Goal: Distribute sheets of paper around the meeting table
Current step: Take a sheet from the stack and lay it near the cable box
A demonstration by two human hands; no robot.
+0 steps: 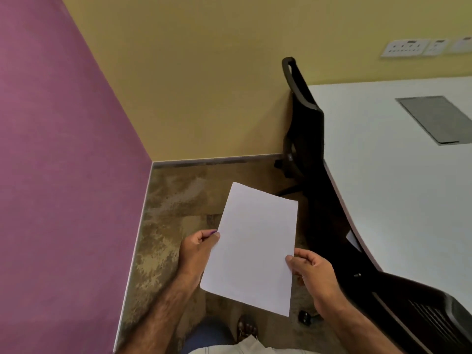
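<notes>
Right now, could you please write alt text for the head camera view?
Both hands, left hand and right hand, hold blank paper over the floor, beside black chairs at a white table on the right.

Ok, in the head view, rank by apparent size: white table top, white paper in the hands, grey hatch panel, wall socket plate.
Largest to smallest as seen:
1. White table top
2. White paper, though nearness enlarges it
3. Grey hatch panel
4. Wall socket plate

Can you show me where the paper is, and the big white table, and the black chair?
paper (252, 249): head view, middle of the white sheet.
table (398, 190): head view, bare white top.
chair (306, 129): head view, on its black backrest.
</notes>
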